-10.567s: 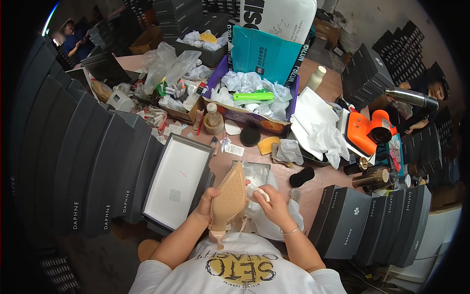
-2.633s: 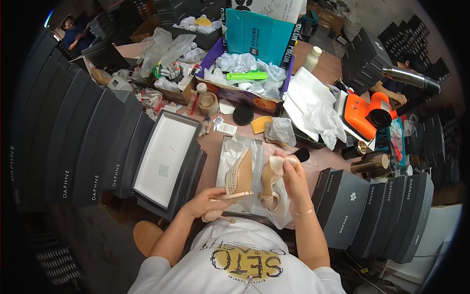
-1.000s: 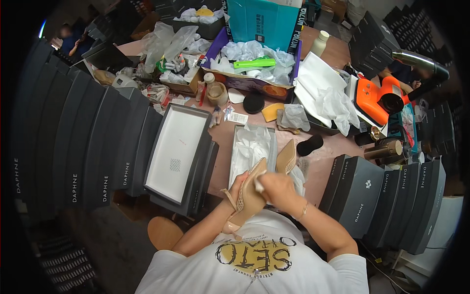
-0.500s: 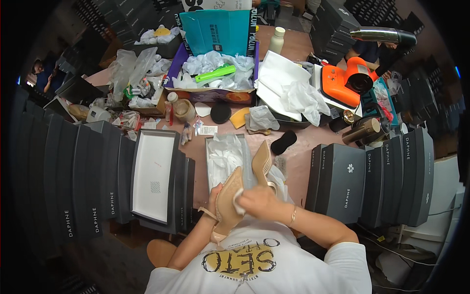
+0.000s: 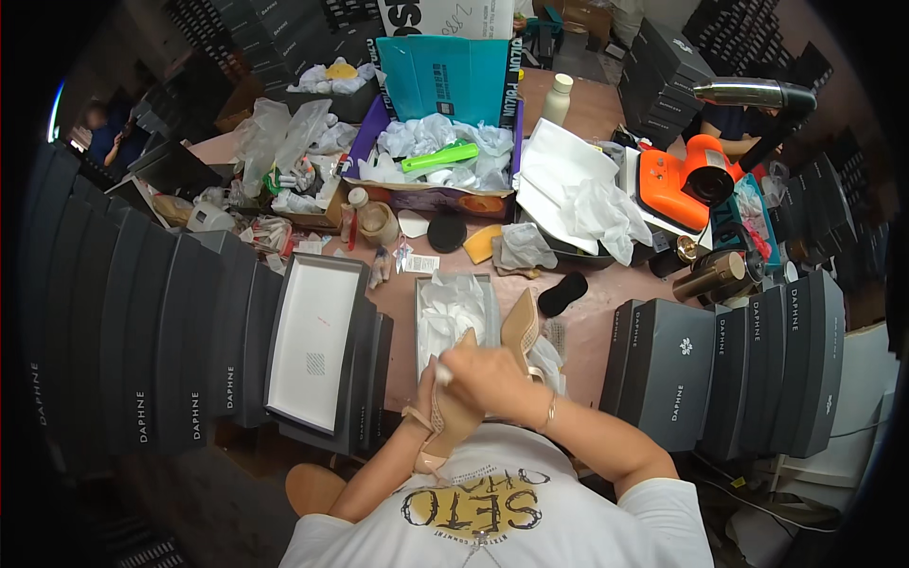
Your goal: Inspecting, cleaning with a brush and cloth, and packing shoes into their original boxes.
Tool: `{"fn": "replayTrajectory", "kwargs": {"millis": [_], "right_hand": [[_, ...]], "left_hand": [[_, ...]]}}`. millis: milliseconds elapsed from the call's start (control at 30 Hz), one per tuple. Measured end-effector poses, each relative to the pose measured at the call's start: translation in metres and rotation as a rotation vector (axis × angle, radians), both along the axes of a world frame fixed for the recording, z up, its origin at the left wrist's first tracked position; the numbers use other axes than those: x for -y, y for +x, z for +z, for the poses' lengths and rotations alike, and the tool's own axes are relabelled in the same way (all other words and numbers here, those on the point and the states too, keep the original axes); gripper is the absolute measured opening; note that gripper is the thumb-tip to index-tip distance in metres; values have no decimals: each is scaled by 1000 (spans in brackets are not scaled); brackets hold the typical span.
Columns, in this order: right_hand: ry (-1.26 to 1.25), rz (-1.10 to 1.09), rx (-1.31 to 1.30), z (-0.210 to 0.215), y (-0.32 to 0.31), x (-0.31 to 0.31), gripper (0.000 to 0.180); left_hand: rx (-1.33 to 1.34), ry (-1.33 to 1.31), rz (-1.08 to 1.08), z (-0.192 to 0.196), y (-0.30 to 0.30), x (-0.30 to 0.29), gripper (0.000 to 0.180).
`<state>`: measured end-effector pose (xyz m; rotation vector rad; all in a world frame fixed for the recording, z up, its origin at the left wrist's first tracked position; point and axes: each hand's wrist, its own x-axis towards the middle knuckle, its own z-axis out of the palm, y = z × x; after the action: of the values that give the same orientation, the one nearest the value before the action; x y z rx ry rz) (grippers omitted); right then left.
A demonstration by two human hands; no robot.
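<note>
My left hand (image 5: pixel 425 388) is wrapped round a beige pointed shoe (image 5: pixel 457 417) with an ankle strap. The shoe is tilted, its toe away from me and its heel end near my shirt. Over the toe part, my right hand (image 5: pixel 488 381) is closed on a small white wad (image 5: pixel 444 376), perhaps cloth or sponge, pressed at the shoe. Part of the toe is hidden behind that hand. The matching beige shoe (image 5: pixel 519 328) stands just beyond my right hand. Behind my left hand is a grey shoebox (image 5: pixel 418 322) lined with white tissue paper (image 5: pixel 454 308).
Stacked dark shoeboxes (image 5: pixel 204 331) rise at the left, with more boxes (image 5: pixel 668 364) at the right. An upturned lid (image 5: pixel 317 346) lies left. Farther back are a purple box (image 5: pixel 426 197), an orange device (image 5: pixel 674 189), a black brush-like pad (image 5: pixel 562 294) and a jar (image 5: pixel 377 224).
My right hand has moved left across the shoe with the white wad, covering more of its toe. The whole view has shifted slightly. My left hand still holds the shoe.
</note>
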<state>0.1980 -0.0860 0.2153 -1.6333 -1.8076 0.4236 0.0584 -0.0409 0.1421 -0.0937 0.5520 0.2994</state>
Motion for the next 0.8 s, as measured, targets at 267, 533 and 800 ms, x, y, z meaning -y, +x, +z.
{"fn": "replayTrajectory", "kwargs": {"millis": [267, 533, 800], "right_hand": [[13, 5, 95, -6, -1, 5, 18], [159, 117, 51, -13, 6, 42, 24], [269, 141, 16, -11, -8, 65, 15]], "left_hand": [[-82, 434, -171, 1, -8, -6, 67], [46, 518, -243, -11, -11, -10, 70], [-65, 515, -233, 1, 1, -1, 76]]}}
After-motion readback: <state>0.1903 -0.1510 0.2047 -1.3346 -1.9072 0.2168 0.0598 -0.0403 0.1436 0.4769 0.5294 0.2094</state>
